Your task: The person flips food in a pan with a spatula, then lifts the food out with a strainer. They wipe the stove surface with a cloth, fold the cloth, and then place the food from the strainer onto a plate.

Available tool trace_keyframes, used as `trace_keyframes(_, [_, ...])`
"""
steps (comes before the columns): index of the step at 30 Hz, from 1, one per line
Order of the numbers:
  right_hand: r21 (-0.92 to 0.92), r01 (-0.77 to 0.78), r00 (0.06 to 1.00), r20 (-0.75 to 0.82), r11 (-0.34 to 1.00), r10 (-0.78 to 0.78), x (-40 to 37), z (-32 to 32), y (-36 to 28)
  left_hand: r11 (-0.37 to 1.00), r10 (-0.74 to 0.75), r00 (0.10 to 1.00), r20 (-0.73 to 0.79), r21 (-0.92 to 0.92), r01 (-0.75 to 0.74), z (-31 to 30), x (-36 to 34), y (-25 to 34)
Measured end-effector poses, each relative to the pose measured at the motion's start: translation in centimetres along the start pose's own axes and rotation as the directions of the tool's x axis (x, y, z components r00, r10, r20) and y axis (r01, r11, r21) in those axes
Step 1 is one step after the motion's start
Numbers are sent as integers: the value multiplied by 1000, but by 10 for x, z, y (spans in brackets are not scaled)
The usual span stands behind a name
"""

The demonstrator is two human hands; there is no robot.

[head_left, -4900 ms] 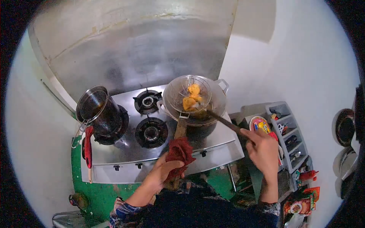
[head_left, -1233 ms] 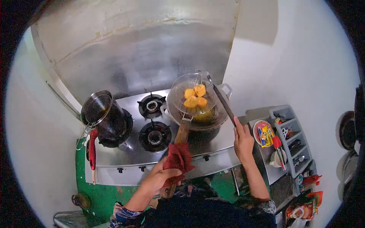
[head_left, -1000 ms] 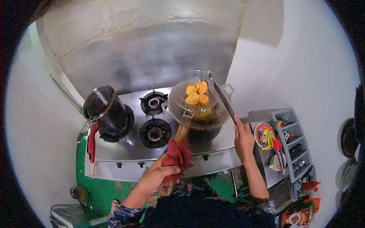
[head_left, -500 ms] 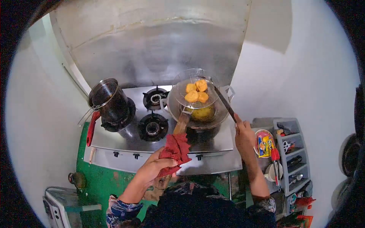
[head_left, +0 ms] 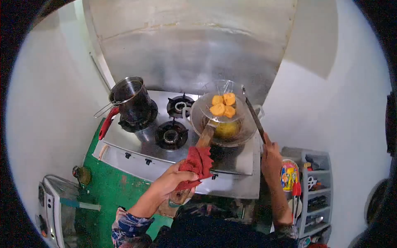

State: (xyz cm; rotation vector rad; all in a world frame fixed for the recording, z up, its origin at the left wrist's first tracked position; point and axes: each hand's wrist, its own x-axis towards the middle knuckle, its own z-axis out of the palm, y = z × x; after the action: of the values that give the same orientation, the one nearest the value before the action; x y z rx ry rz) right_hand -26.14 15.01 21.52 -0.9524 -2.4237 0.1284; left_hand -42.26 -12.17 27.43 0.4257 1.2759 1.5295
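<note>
The left hand (head_left: 175, 180) is closing around a crumpled dark red cloth (head_left: 196, 165), gripping through it the flat, worn wooden handle (head_left: 206, 136) of a round wire-mesh strainer (head_left: 205, 108). Ahead of that hand and slightly to its right, the strainer is holding a cluster of golden-orange fried pieces (head_left: 223, 104) above a wide, pale metal wok (head_left: 196, 122), whose yellowish contents are showing past the strainer's near edge.

The right hand (head_left: 271, 156) is gripping a long, slim, dark utensil (head_left: 254, 118), its far end pointing away beside the strainer's right rim; whether the two are touching cannot be told. That hand is appearing just past the right edge of the steel stove (head_left: 244, 161), while the left is appearing over the front edge.

Between the hands, a wide gap is opening across the cooktop's front strip. Ahead-left of the left hand, a black iron burner (head_left: 171, 135) is sitting well apart from the handle, and farther left a tall, blackened pot (head_left: 134, 111) is standing. Near the right hand on its outer side, a round bowl with a yellow packet (head_left: 289, 175) is lying beside a grey compartment tray (head_left: 328, 182), bordering the room there.
</note>
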Motion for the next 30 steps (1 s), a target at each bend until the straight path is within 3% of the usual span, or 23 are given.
trace_keyframes(2, [40,7,999,-37,999,-6,6,1,-3,1000,0,1000,10,-7,0,1,-1,1])
trace_keyframes(5, [-89,40,996,87,995,-32,8,10,6,1000,5,1000,-19,1,-5,2,-2,-1])
trace_keyframes(7, [3,282,937,-214,959,-275,18,29,22,998,18,1000,7,-58,-17,0,-2,6])
trace_keyframes(8, [15,297,934,-210,955,-288,18,31,25,998,23,1000,-12,-63,-24,-4,-5,9])
trace_keyframes(9, [457,144,985,-148,878,-84,19,28,23,998,23,999,-28,-55,-25,-8,-9,12])
trace_keyframes(10, [792,-52,997,6,608,76,19,23,14,999,24,999,-42,-48,-26,-14,-12,17])
trace_keyframes(11, [797,-49,998,13,602,64,18,15,2,998,27,998,-57,-52,-30,-22,-18,26])
trace_keyframes(13, [958,-190,970,149,214,192,16,-7,-31,998,31,999,-38,-57,-33,-38,-37,48])
trace_keyframes(15, [959,-172,975,132,225,182,12,-13,-51,997,76,989,-127,-15,-79,-60,-55,63])
trace_keyframes(17, [984,-115,986,96,135,136,6,-16,-80,986,166,970,-178,59,-158,-92,-77,84])
trace_keyframes(20, [978,-168,981,154,121,118,-1,-7,-120,969,229,949,-217,146,-200,-140,-111,119])
trace_keyframes(21, [969,-219,970,202,118,135,-3,-3,-136,968,210,935,-286,194,-158,-155,-122,131])
trace_keyframes(27, [988,-134,986,126,73,108,-25,33,-217,949,240,933,-267,268,-167,-239,-153,177])
trace_keyframes(30, [968,-218,968,198,126,153,-35,32,-248,949,230,924,-306,280,-144,-278,-155,185])
